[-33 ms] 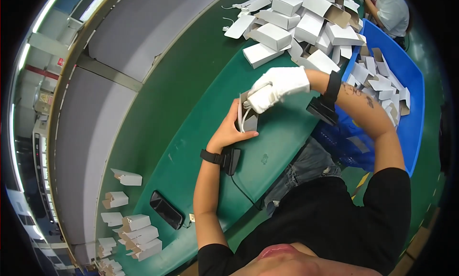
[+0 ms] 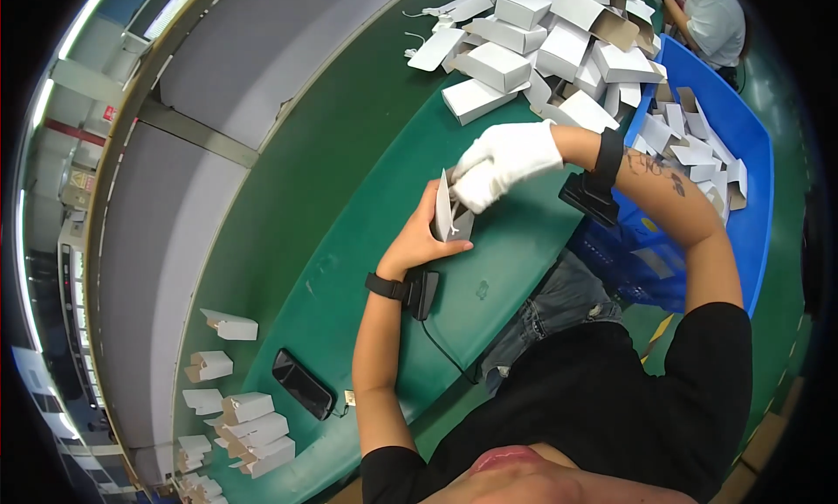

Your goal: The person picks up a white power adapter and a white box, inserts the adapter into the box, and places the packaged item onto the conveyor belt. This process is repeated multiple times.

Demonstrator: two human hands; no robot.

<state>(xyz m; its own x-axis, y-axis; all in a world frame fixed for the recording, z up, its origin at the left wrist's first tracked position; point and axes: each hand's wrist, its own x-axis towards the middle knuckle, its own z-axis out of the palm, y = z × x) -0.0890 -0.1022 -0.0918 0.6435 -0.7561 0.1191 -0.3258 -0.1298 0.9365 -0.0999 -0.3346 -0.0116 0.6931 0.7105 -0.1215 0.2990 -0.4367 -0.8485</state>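
While left hand [image 2: 414, 244] grasps white box [image 2: 463, 229] | gloved right hand [image 2: 506, 162] curls at white cable [image 2: 454, 216], hold unclear

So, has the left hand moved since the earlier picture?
No, not noticeably: the left hand sits in the same place relative to the mark on the table.

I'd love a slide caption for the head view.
Left hand holds an open white carton; white-gloved right hand handles a white cable at its opening.
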